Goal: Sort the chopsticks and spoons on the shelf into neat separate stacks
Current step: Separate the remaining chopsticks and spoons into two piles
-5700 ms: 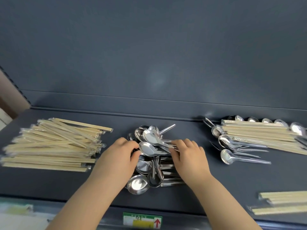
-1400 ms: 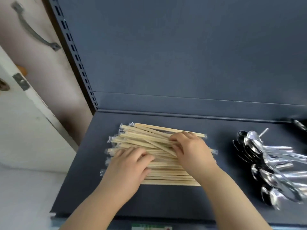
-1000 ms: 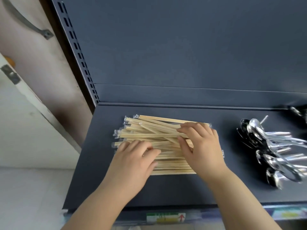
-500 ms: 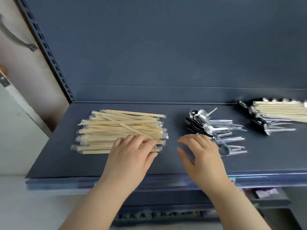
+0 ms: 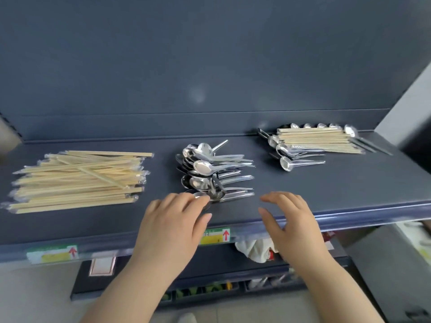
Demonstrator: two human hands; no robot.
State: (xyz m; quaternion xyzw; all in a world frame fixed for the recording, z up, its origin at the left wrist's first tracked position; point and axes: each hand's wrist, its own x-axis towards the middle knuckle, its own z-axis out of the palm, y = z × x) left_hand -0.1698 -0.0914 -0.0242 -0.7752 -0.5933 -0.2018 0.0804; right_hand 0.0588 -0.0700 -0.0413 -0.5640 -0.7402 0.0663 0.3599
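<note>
Fingers [image 5: 184,201] of the left hand [image 5: 172,220] are loosely spread and nothing is held. Their tips lie at the front of the spoon heap, and whether a bowl is touched cannot be told. The right hand [image 5: 291,220] is opened wide above the shelf's front lip, lower centre-right of the frame, and is likewise empty.

Three groups are carried by the shelf [image 5: 326,183]. At the left of the frame the wrapped chopsticks [image 5: 77,180] are gathered in one broad pile, though several lie slanted across its top. At centre the spoon heap [image 5: 210,171] is stacked with bowls to the left and handles to the right. At the upper right a mixed pile [image 5: 314,142] is unsorted, with chopsticks laid over spoons. One crosswise spoon [image 5: 215,187] stands out of line at the front of the heap.

The step in hand is judged to be the tidying of the spoon heap. It would be done well if the crosswise spoon were turned into line first and the heap then squared gently from both sides, since smooth metal is likely to slide. The mixed pile is best parted afterwards, its chopsticks lifted off as a bundle.
</note>
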